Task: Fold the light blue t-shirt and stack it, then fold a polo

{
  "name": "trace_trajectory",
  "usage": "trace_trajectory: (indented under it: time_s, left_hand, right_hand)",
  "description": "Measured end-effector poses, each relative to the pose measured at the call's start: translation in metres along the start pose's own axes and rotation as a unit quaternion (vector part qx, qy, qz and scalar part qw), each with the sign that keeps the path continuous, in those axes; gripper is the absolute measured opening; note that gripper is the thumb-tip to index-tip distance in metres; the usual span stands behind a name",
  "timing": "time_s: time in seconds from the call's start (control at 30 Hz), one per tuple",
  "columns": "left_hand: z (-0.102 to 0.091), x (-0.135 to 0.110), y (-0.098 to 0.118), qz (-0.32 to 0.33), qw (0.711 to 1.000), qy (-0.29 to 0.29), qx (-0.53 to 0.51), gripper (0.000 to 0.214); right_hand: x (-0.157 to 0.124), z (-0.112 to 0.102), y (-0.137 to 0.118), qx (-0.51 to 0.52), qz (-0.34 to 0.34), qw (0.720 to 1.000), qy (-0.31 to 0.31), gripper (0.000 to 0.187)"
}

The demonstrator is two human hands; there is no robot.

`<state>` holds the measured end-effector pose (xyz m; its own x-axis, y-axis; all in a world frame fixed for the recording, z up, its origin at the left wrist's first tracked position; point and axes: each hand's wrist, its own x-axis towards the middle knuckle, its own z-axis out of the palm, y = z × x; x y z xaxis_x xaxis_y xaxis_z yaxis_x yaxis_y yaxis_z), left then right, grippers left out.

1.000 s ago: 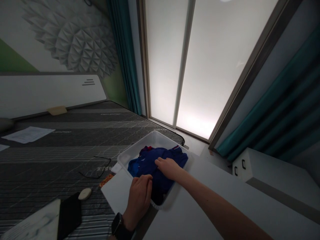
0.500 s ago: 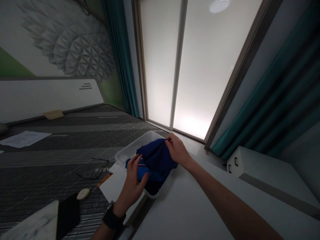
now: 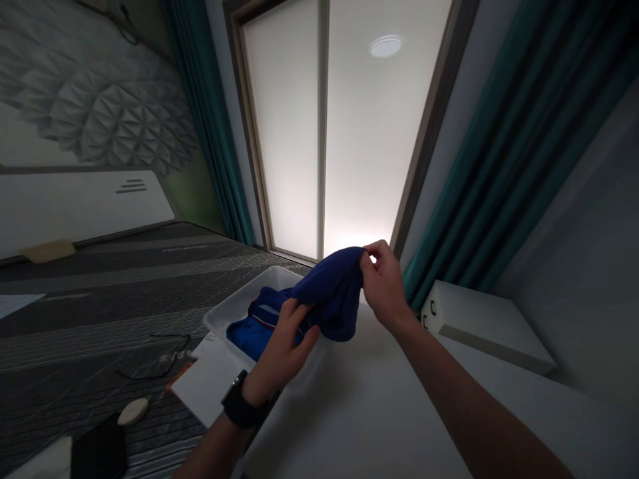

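Observation:
A dark blue garment hangs partly lifted above a white plastic bin. My right hand pinches its upper edge, fingers closed on the cloth. My left hand, with a black watch on the wrist, grips the lower part of the same garment. More blue cloth with a red and white stripe lies in the bin below.
The bin sits at the near corner of a dark striped mattress, beside a white tabletop. Glasses, a pale oval object and a black item lie on the mattress. A white box stands right, by teal curtains.
Both hands went from pressing on the garment in the bin to gripping it and lifting it up and to the right. The view has tilted upward.

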<state>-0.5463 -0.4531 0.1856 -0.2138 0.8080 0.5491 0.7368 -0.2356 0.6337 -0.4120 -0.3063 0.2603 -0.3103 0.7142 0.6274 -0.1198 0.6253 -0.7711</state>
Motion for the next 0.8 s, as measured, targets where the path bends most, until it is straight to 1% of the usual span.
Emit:
trace_trajectory:
  time_s: [0.07, 0.13, 0.2, 0.27, 0.3, 0.33, 0.4, 0.43, 0.47, 0.5, 0.53, 0.57, 0.6, 0.63, 0.7, 0.77, 0.8]
  left_hand:
    - [0.01, 0.004, 0.01, 0.003, 0.999, -0.007, -0.036, 0.043]
    - [0.02, 0.005, 0.015, -0.01, 0.995, -0.017, -0.098, 0.042]
    - [0.029, 0.003, 0.012, -0.042, 0.984, -0.023, -0.171, 0.043]
    - [0.037, -0.001, 0.004, -0.087, 0.97, -0.023, -0.226, 0.043]
    - [0.039, -0.003, -0.002, -0.112, 0.963, -0.021, -0.243, 0.041]
    - [0.042, -0.005, -0.007, -0.135, 0.958, -0.02, -0.253, 0.039]
    - [0.044, -0.01, -0.016, -0.17, 0.949, -0.023, -0.263, 0.032]
    - [0.044, -0.012, -0.019, -0.182, 0.947, -0.023, -0.265, 0.03]
    - [0.044, -0.014, -0.021, -0.19, 0.945, -0.019, -0.267, 0.029]
    - [0.043, -0.016, -0.021, -0.193, 0.944, -0.012, -0.269, 0.029]
    - [0.041, -0.017, -0.02, -0.194, 0.943, -0.001, -0.269, 0.03]
    - [0.038, -0.018, -0.019, -0.191, 0.945, 0.009, -0.267, 0.032]
    - [0.034, -0.018, -0.018, -0.183, 0.948, 0.012, -0.261, 0.033]
    - [0.029, -0.018, -0.017, -0.172, 0.953, 0.008, -0.251, 0.034]
    - [0.018, -0.019, -0.019, -0.143, 0.968, -0.01, -0.204, 0.032]
    - [0.006, -0.021, -0.026, -0.106, 0.987, -0.014, -0.119, 0.029]
    - [0.001, -0.023, -0.031, -0.086, 0.994, -0.01, -0.069, 0.027]
  right_hand:
    - [-0.005, -0.014, -0.002, -0.017, -0.003, 1.0, 0.024, 0.014]
    - [-0.013, -0.027, 0.005, -0.051, 0.004, 0.999, 0.019, 0.015]
    - [-0.024, -0.038, 0.02, -0.112, 0.028, 0.993, -0.019, 0.014]
    - [-0.039, -0.044, 0.037, -0.207, 0.05, 0.975, -0.07, 0.011]
    - [-0.047, -0.045, 0.044, -0.255, 0.049, 0.962, -0.085, 0.01]
    - [-0.056, -0.044, 0.05, -0.28, 0.033, 0.953, -0.106, 0.014]
    - [-0.073, -0.037, 0.057, -0.29, -0.013, 0.941, -0.172, 0.026]
    - [-0.081, -0.032, 0.058, -0.287, -0.036, 0.933, -0.215, 0.033]
    - [-0.088, -0.025, 0.058, -0.29, -0.053, 0.921, -0.256, 0.044]
    - [-0.094, -0.017, 0.059, -0.298, -0.06, 0.909, -0.286, 0.061]
    - [-0.099, -0.01, 0.06, -0.307, -0.062, 0.899, -0.307, 0.077]
    - [-0.102, -0.002, 0.063, -0.315, -0.055, 0.893, -0.316, 0.085]
    - [-0.104, 0.004, 0.066, -0.322, -0.041, 0.891, -0.318, 0.086]
    - [-0.104, 0.009, 0.071, -0.323, -0.02, 0.891, -0.319, 0.08]
    - [-0.101, 0.012, 0.081, -0.305, 0.032, 0.899, -0.311, 0.06]
    - [-0.095, 0.007, 0.092, -0.245, 0.079, 0.926, -0.276, 0.041]
    - [-0.091, 0.0, 0.096, -0.201, 0.101, 0.946, -0.236, 0.034]
